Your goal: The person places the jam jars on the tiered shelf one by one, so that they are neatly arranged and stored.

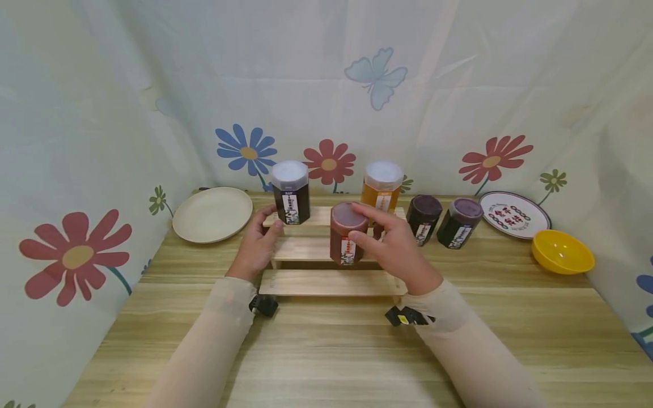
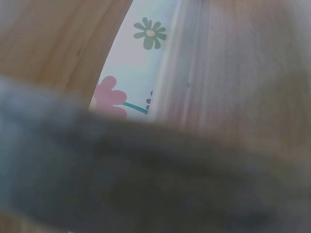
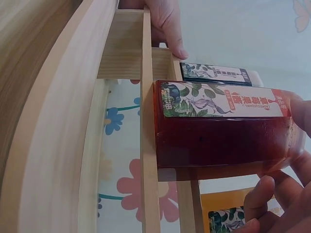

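On the table (image 1: 326, 351) in front of you stands the stepped wooden rack (image 1: 331, 283), and your right hand (image 1: 397, 247) pinches the red jar (image 1: 340, 241) near its top, holding it upright at the middle step. Your left hand (image 1: 257, 245) is at the left end of the top step, just beside the dark jar (image 1: 298, 207), but I cannot tell if its fingers close on the step. On this same top step the orange jar (image 1: 386, 190) stands farther right, and behind everything hangs the flowered cloth (image 1: 306, 85).

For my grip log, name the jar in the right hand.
The hexagonal, transparent red jar with a red-and-white label, the only one the right hand grips.
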`<state>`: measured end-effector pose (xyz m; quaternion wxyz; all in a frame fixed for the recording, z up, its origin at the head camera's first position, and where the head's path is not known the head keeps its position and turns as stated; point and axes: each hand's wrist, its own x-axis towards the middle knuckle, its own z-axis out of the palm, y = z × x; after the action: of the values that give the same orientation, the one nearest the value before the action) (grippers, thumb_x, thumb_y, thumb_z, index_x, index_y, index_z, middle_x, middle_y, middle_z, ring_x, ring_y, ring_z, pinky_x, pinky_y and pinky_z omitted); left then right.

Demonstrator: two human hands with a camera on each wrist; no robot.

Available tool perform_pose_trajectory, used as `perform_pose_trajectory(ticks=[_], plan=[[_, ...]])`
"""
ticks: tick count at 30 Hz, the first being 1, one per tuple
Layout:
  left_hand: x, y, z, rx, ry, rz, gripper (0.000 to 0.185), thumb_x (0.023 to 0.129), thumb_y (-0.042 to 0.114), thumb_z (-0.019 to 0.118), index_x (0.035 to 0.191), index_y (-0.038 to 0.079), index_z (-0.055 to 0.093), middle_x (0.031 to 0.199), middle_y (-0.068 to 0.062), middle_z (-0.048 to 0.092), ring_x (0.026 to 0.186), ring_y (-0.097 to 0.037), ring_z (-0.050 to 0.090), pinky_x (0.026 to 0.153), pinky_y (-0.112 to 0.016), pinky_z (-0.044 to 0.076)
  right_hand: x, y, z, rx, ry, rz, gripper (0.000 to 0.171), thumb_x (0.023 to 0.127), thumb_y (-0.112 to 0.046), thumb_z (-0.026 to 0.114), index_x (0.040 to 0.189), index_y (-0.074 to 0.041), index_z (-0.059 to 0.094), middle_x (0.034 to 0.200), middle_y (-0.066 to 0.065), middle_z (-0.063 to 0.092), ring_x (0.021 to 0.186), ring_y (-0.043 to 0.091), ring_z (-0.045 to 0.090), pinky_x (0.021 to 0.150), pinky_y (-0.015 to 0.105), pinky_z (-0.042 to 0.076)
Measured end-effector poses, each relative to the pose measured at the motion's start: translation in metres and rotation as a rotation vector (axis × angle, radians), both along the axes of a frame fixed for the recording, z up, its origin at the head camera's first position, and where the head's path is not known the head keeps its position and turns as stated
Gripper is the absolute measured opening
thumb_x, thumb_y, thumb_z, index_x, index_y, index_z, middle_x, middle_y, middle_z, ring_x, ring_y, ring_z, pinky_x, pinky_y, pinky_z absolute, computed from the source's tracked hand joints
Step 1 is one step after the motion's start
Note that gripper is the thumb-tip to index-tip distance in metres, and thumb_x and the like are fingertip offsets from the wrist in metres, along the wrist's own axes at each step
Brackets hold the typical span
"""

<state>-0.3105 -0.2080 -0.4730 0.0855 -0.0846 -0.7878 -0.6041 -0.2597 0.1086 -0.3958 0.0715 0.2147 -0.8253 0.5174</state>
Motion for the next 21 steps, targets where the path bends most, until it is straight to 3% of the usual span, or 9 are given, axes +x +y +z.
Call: perform_pose_trajectory(ticks=[8,13,21], plan=[[-0.001,0.0,-0.001,0.01,0.001,-0.005,0.048,0.113,0.024,0.052,0.158,0.01,0.042,0.151,-0.018,0.048,0.096,-0.022,0.054,0.076,-0.026,0.046,-0.007,-0.01,-0.002,-0.017,0.024,0.015,0.054,0.097,-0.022,0.079,0.149,-0.02,0.063,0.133,0.007,0.067,0.096,0.031,0.053,0.077,0.04,0.045],[-0.001,0.0,-0.001,0.016,0.008,-0.014,0.048,0.113,0.024,0.052,0.158,0.01,0.043,0.146,-0.019,0.05,0.091,-0.018,0.053,0.073,-0.026,0.046,-0.008,-0.013,-0.003,-0.027,0.037,0.018,0.054,0.096,-0.022,0.08,0.147,-0.02,0.064,0.129,0.007,0.069,0.099,0.04,0.055,0.077,0.041,0.046],[-0.001,-0.001,-0.001,0.023,0.012,-0.018,0.047,0.113,0.023,0.052,0.157,0.009,0.044,0.151,-0.017,0.048,0.091,-0.018,0.053,0.074,-0.026,0.045,-0.01,-0.017,-0.006,-0.049,0.027,0.026,0.054,0.096,-0.022,0.08,0.148,-0.02,0.063,0.122,0.008,0.068,0.089,0.026,0.052,0.075,0.039,0.045]])
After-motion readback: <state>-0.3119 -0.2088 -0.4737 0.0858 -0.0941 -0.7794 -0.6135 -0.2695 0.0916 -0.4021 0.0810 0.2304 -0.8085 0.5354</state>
